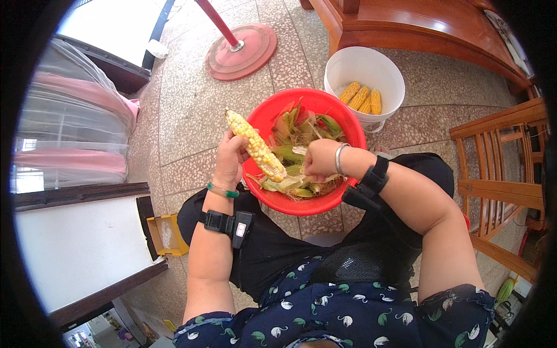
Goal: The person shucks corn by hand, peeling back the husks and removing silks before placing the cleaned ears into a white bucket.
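Note:
My left hand (231, 157) is shut around a husked ear of corn (256, 145). The ear has yellow and whitish kernels and tilts from upper left to lower right over the rim of a red plastic basin (283, 206). Curled in a loose fist, my right hand (323, 157) hovers above the basin, apart from the ear. Its fingertips face down, and I cannot tell whether they pinch any husk or silk. Green and pale corn husks (287, 180) with brown silk lie in the basin under both hands.
A white bucket (389, 65) behind the basin holds several husked ears of corn (359, 98). A red round stand base (241, 52) with a pole is farther back. A wooden bench (391, 26) and a wooden chair (500, 189) stand to the right. A yellow box (167, 235) is at left.

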A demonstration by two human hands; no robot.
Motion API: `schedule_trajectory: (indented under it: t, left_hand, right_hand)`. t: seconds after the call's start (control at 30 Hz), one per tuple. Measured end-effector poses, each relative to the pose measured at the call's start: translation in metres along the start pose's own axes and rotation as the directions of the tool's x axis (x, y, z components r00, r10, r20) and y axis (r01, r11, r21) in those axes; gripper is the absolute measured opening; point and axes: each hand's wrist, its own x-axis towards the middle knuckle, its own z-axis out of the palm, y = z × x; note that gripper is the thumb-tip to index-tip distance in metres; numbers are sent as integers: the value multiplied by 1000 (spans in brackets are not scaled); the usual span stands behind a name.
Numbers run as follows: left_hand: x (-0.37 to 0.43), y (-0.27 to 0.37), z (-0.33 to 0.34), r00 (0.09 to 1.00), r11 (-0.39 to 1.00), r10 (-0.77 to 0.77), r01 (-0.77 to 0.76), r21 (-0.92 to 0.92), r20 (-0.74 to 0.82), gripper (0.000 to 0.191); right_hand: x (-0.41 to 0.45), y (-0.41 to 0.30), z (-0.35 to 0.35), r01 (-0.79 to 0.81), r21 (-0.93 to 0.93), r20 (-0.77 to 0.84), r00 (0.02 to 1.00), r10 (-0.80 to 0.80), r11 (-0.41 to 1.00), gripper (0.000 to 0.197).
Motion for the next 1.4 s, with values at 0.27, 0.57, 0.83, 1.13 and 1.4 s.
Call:
schedule_trajectory:
  t: [0.27, 0.57, 0.83, 1.13, 1.4]
  left_hand:
    - [-5, 7, 2, 985, 961, -2, 50, -272, 173, 46]
    - [-11, 7, 11, 961, 979, -164, 187, -87, 222, 49]
    - [-7, -1, 7, 961, 990, -129, 141, -30, 243, 42]
    - [-6, -2, 2, 959, 988, -126, 144, -55, 253, 41]
    - [-8, -1, 4, 955, 988, -144, 155, -24, 258, 43]
  right_hand:
    - [-3, -10, 12, 282, 403, -140, 959, -246, 871, 68]
    - [-2, -11, 22, 314, -97, -379, 866, -327, 944, 62]
    - [5, -4, 22, 358, -322, -447, 759, -474, 876, 22]
    - [13, 18, 14, -19, -500, -252, 960, -125, 866, 27]
    - [6, -3, 18, 363, -141, -332, 859, -389, 921, 24]
